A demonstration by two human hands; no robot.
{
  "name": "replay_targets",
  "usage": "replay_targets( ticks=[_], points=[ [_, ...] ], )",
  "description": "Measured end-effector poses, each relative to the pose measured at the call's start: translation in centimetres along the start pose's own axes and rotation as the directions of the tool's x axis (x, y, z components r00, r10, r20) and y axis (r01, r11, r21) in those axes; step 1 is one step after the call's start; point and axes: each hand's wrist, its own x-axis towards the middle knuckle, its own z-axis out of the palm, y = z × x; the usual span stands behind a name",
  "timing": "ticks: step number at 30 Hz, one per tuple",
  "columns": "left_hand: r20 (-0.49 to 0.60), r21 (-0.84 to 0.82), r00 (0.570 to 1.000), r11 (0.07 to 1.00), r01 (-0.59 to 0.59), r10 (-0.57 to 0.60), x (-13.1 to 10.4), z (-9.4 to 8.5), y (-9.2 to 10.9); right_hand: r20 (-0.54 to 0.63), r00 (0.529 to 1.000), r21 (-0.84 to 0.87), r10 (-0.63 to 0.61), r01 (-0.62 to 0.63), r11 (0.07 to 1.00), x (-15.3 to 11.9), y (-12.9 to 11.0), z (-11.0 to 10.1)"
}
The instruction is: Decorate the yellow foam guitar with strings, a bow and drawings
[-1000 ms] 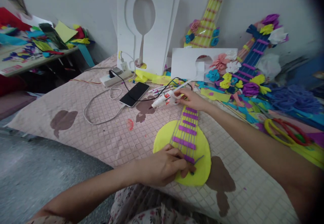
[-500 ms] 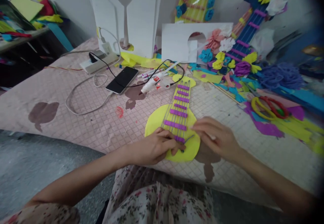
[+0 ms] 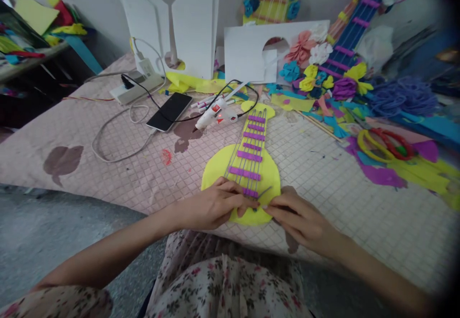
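A yellow paper guitar [image 3: 217, 164] lies flat on the table in front of me, with purple strips [image 3: 249, 156] across it and grey strings [image 3: 235, 153] running along its neck and body. My left hand [image 3: 219, 204] rests on the lower body, its fingers curled and pressed together at the string ends below the lowest strip. A loose string end [image 3: 265, 192] sticks out to the right of that strip. My right hand [image 3: 304, 217] is at the lower right edge of the guitar, thumb and fingertips closed near the left fingertips. Anything between them is too small to make out.
A white glue gun [image 3: 212, 115] lies beyond the guitar, beside a phone [image 3: 169, 112] on a cable. A power strip [image 3: 135, 88] is at the back left. Scissors [image 3: 373, 145], paper scraps [image 3: 381, 174] and blue yarn [image 3: 402, 98] lie right. Decorated guitars [image 3: 350, 40] and white boards [image 3: 244, 54] stand behind.
My right hand has come down and left, from above the guitar's right edge to close by my left fingertips. The left hand stays on the guitar. The view has shifted slightly.
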Motion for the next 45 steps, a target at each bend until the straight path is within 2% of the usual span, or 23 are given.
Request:
replay_targets(
  ticks=[8,12,17,21,24,27,30,33,36,39,42,43,45],
  points=[
    [-0.007,0.043,0.999,0.999,-0.031,0.031,-0.2,0.1,0.1,-0.02,0.998,0.015,0.061,-0.06,0.998,0.3,0.2,0.3],
    [0.004,0.01,1.0,1.0,-0.021,0.021,-0.1,-0.1,0.1,0.017,0.995,-0.002,0.1,-0.1,0.995,0.3,0.3,0.7],
    [0.003,0.008,1.0,1.0,-0.014,0.014,0.0,-0.2,0.1,0.048,0.995,-0.022,0.086,-0.085,0.996,0.3,0.2,0.9],
    [0.021,0.001,1.0,1.0,-0.005,0.005,0.1,-0.3,0.1,-0.012,0.993,0.034,0.121,-0.12,0.992,0.6,0.3,0.5],
    [0.035,-0.014,0.999,1.0,-0.006,0.007,0.1,-0.3,0.1,-0.102,0.97,0.061,0.221,-0.216,0.974,1.8,0.8,0.1],
    [0.031,-0.03,1.0,1.0,0.0,0.001,0.1,-0.3,0.1,-0.144,0.933,0.106,0.329,-0.316,0.943,3.7,1.6,-0.3],
    [0.04,-0.043,0.999,0.999,0.01,-0.008,0.1,-0.3,0.0,-0.127,0.884,0.156,0.45,-0.43,0.889,5.5,2.6,-0.5],
    [0.047,-0.05,0.999,0.999,0.014,-0.011,0.1,-0.4,0.0,-0.092,0.843,0.128,0.529,-0.517,0.846,6.8,3.4,-0.3],
    [0.037,-0.055,0.999,0.998,0.013,-0.011,0.1,-0.5,0.1,-0.084,0.838,0.089,0.539,-0.533,0.842,7.7,3.9,0.2],
    [0.039,-0.05,0.999,0.998,0.023,-0.021,0.1,-0.5,0.2,-0.068,0.866,0.098,0.496,-0.489,0.867,8.2,4.3,0.4],
    [0.042,-0.051,0.999,0.998,0.022,-0.02,0.2,-0.5,0.2,-0.043,0.871,0.248,0.49,-0.466,0.849,8.1,4.7,0.0],
    [0.042,-0.054,0.999,0.998,0.018,-0.016,0.2,-0.5,0.2,-0.031,0.85,0.345,0.526,-0.485,0.803,8.0,4.9,-0.3],
    [0.039,-0.063,0.999,0.998,0.013,-0.01,0.2,-0.5,0.1,-0.013,0.779,0.567,0.627,-0.511,0.646,7.7,5.2,-1.3]
  ],
)
